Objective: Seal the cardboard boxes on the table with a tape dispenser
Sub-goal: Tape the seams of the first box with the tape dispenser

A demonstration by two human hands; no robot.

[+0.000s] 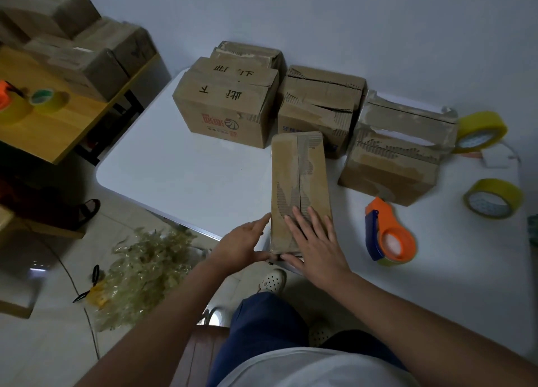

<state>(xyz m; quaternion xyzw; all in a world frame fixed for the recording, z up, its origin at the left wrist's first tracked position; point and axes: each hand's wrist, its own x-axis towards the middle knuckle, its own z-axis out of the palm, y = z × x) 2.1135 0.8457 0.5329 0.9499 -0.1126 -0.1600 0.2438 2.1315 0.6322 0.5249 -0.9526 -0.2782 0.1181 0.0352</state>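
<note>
Hands framed a narrow cardboard box (298,188) lying at the near edge of the white table (180,165). Right hand (316,242) lay flat on its lid, fingers straight and spread; left hand (244,245) pressed open against its left side. Orange-and-blue tape dispenser (388,235) stood just right of this box, untouched. Four larger boxes (227,107) sat behind it.

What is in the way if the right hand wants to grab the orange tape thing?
Nothing visible. The tape dispenser lies on bare white table, just right of the right hand, which rests flat on the narrow box. The left hand presses that box's side. The tape rolls lie farther right.
</note>
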